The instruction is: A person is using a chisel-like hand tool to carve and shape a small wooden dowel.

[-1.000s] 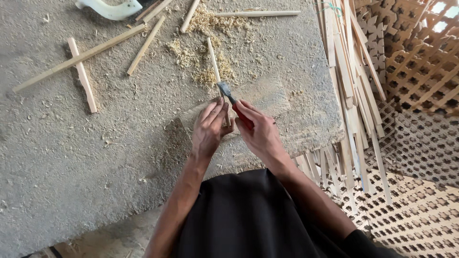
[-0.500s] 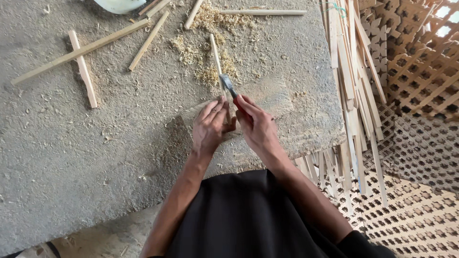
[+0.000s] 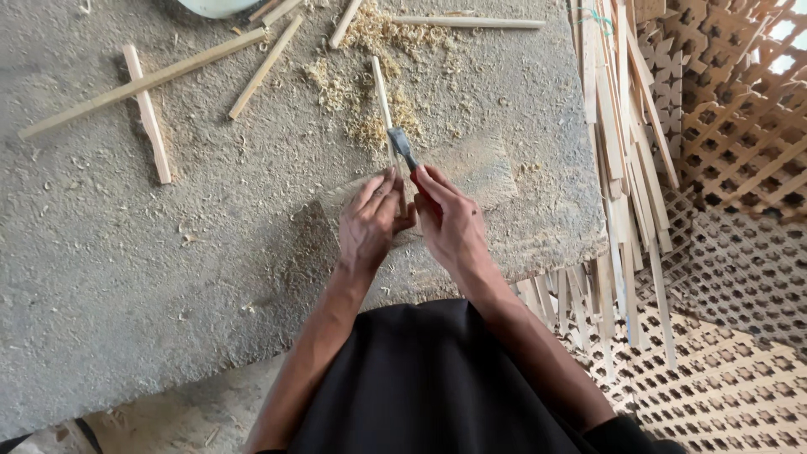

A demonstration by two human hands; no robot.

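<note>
I see left hand [image 3: 370,220] pinching strip [image 3: 382,92] to steady it; right hand [image 3: 450,223] fisted on knife [image 3: 403,149], blade toward 12 o'clock for shaving.

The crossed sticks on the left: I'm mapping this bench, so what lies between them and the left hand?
In the head view, only bare grey bench top with scattered shavings lies between the crossed sticks and the left hand.

Rough, matt concrete slab [image 3: 168,277]; pale raw wood stick [image 3: 382,88]; dull grey metal blade [image 3: 403,148]; curly wood shavings [image 3: 361,92]; bare wooden lattice [image 3: 740,109].
</note>
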